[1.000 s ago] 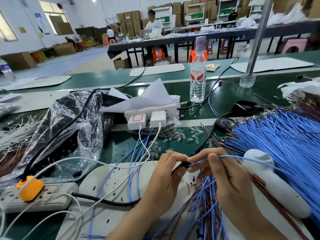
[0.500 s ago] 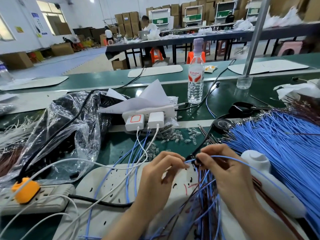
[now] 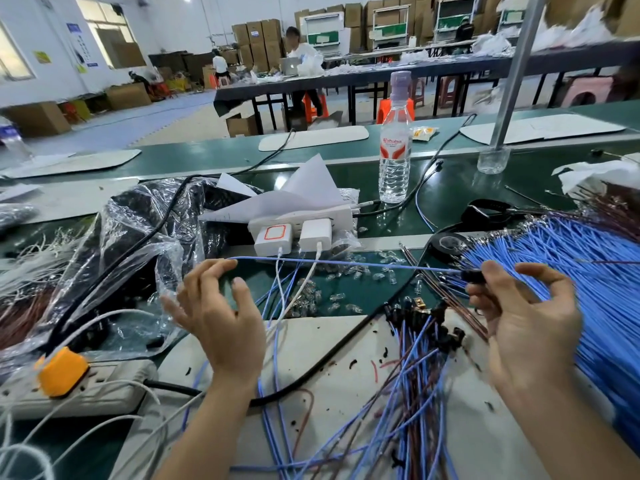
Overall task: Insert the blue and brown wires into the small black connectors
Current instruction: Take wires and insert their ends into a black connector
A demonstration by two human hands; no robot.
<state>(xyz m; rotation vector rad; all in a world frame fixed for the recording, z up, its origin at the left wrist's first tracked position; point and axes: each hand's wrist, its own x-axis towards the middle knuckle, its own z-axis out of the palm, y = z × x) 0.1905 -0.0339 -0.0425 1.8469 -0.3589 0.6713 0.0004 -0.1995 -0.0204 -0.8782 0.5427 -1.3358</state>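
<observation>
1. Left of the left hand, a crumpled plastic bag holds dark parts too blurred to name.
2. The left hand is spread and slack, grasping nothing. The blue wire ends at its index fingertip.
3. Beyond the gap between the hands stand white chargers and a water bottle.
4. The wire runs straight to the small black connector, pinched by the right hand.
5. A blue wire bundle lies right of that hand.
</observation>
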